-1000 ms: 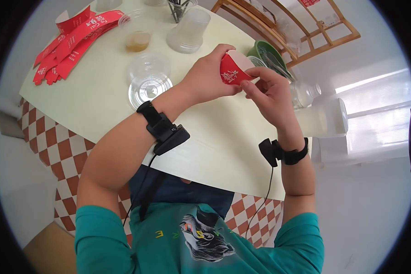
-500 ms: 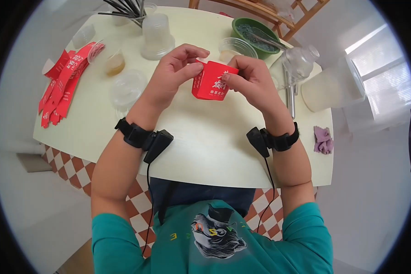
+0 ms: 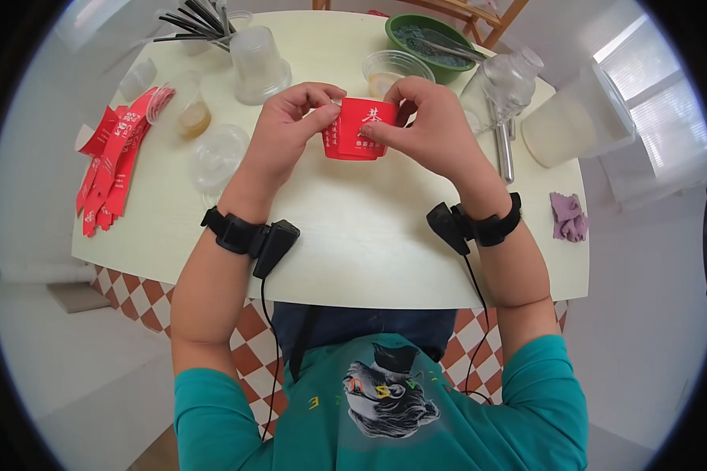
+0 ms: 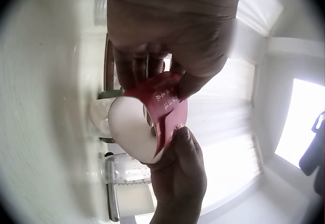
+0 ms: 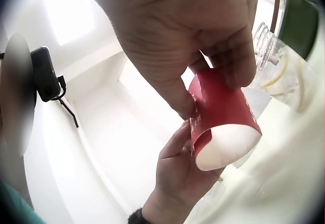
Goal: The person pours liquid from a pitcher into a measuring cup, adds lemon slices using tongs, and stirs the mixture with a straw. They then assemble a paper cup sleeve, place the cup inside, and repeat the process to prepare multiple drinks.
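Both hands hold a red paper cup sleeve (image 3: 357,145) over the table, bent into a ring with its ends overlapping. White print shows on its outside. My left hand (image 3: 287,129) pinches it at the left side, thumb in front. On the right, my right hand (image 3: 432,129) pinches it with the thumb pressed on the printed face. Seen from the left wrist, the white inside of the sleeve (image 4: 132,127) shows through its open end. In the right wrist view, the sleeve (image 5: 223,102) has one end tucked inside the curve.
Flat red sleeves (image 3: 118,169) lie piled at left. Near them stand a cup of amber liquid (image 3: 193,119), a clear lid (image 3: 218,157), stacked plastic cups (image 3: 258,67) and black straws (image 3: 200,23). Behind and right are a green basin (image 3: 448,63), a glass jar (image 3: 503,86) and a purple cloth (image 3: 569,217).
The sleeve has turned from its white inside showing to its printed face toward me. The left hand has shifted from wrapping it to pinching its side. The head view has swung too.
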